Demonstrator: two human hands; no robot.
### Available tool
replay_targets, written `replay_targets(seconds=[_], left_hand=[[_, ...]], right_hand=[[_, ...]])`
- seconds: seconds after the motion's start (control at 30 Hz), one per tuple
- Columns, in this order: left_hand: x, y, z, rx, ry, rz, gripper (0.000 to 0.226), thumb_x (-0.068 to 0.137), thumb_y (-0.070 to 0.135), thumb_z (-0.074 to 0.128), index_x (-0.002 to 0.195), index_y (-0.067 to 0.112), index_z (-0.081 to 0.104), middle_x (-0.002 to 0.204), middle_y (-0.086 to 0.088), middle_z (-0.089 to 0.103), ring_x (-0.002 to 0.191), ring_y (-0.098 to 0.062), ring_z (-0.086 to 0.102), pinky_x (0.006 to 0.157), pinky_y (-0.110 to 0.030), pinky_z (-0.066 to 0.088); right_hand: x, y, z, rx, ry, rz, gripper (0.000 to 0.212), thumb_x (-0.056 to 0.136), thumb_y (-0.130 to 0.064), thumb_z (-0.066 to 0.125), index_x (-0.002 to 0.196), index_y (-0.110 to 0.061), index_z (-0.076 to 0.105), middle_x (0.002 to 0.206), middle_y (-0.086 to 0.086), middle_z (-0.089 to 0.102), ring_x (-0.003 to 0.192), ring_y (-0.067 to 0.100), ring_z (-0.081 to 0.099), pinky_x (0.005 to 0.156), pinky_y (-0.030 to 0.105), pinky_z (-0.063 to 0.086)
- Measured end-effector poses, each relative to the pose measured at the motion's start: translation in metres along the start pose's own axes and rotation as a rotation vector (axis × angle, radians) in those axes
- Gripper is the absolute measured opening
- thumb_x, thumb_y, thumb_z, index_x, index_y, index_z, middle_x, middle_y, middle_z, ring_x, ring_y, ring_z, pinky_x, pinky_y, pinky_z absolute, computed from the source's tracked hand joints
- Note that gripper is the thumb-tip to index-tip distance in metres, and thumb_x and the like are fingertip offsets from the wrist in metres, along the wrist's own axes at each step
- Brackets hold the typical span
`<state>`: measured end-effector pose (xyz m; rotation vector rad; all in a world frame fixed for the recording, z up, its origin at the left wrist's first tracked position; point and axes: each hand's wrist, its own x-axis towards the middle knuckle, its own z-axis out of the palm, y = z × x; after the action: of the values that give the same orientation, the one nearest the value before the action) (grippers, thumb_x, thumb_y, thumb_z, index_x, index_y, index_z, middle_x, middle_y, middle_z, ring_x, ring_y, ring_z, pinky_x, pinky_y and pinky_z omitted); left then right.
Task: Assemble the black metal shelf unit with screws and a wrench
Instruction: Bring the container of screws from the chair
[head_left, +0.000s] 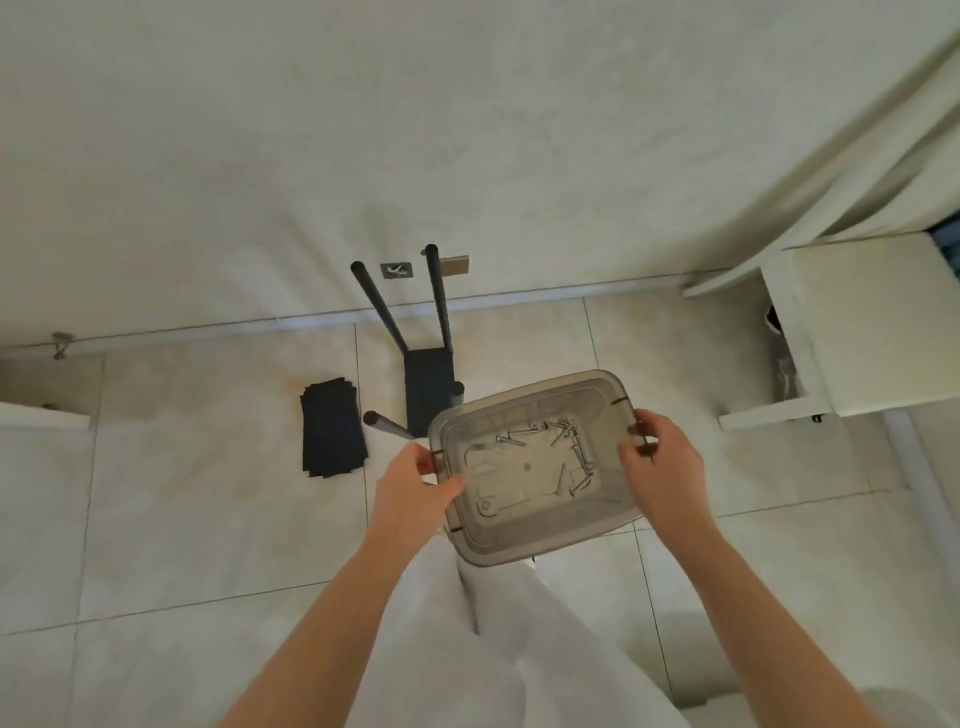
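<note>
We are standing over a pale tiled floor (208, 519) that is meeting a white wall (467, 130). A white cabinet (857, 322) is sitting at the right, against that wall. In front of us we are holding a smoky, see-through plastic container (524, 530) level above the floor. Beyond it, the partly built black shelf unit (427, 384) is resting on the floor near the wall, with two tube legs (379, 306) pointing up and away, and its near corner is hiding behind the container. A stack of flat black panels (332, 426) is lying just left of it. Our left hand (415, 486) is gripping the container's left rim, thumb over the edge. Our right hand (660, 467) is gripping the right rim, fingers curling over it. Loose silver screws (566, 434) are lying scattered on the container's bottom.
</note>
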<state>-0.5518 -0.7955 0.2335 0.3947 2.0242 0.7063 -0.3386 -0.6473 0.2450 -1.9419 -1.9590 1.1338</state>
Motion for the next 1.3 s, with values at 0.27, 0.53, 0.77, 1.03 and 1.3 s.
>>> replay_targets(seconds=[0.27,0.53,0.77,1.03,1.3], left_hand=[[0.061,-0.006,0.092,-0.021,-0.196,-0.124,0.028,0.081,0.021,0.080,0.095,0.012,0.058,0.093,-0.006,0.069,0.078,-0.017,0.072,0.070,-0.027,0.061],[0.185,-0.067,0.189,-0.193,-0.208,-0.288,0.026,0.082,0.006,0.078,0.088,0.001,0.053,0.094,-0.023,0.070,0.078,-0.028,0.072,0.065,-0.032,0.062],[0.316,-0.144,0.257,-0.323,-0.285,-0.348,0.032,0.087,0.004,0.073,0.112,-0.006,0.056,0.104,-0.024,0.069,0.093,-0.038,0.072,0.081,-0.040,0.061],[0.450,-0.238,0.319,-0.095,-0.419,-0.278,0.026,0.090,0.023,0.071,0.106,0.003,0.067,0.095,-0.012,0.076,0.092,-0.025,0.073,0.082,-0.034,0.060],[0.506,-0.309,0.357,-0.069,-0.399,-0.244,0.019,0.088,0.021,0.074,0.092,0.003,0.070,0.091,-0.013,0.077,0.076,-0.019,0.067,0.086,-0.034,0.058]], right_hand=[[0.054,0.088,0.013,0.095,0.131,0.143,0.045,0.092,-0.007,0.056,0.136,-0.014,0.052,0.126,0.003,0.058,0.101,0.016,0.055,0.085,0.028,0.041],[0.166,0.179,0.102,0.092,0.159,0.157,0.048,0.088,-0.006,0.055,0.135,-0.014,0.053,0.126,0.004,0.058,0.113,0.024,0.054,0.098,0.038,0.044],[0.274,0.266,0.218,0.068,0.182,0.075,0.045,0.089,-0.003,0.050,0.133,-0.013,0.056,0.124,0.004,0.060,0.112,0.024,0.055,0.098,0.036,0.043],[0.385,0.351,0.346,0.027,0.219,-0.058,0.047,0.091,0.006,0.038,0.125,-0.014,0.063,0.118,0.004,0.065,0.110,0.021,0.056,0.092,0.030,0.044],[0.433,0.400,0.430,-0.040,0.270,-0.162,0.045,0.093,0.004,0.040,0.124,-0.017,0.066,0.118,0.002,0.069,0.107,0.025,0.059,0.086,0.033,0.048]])
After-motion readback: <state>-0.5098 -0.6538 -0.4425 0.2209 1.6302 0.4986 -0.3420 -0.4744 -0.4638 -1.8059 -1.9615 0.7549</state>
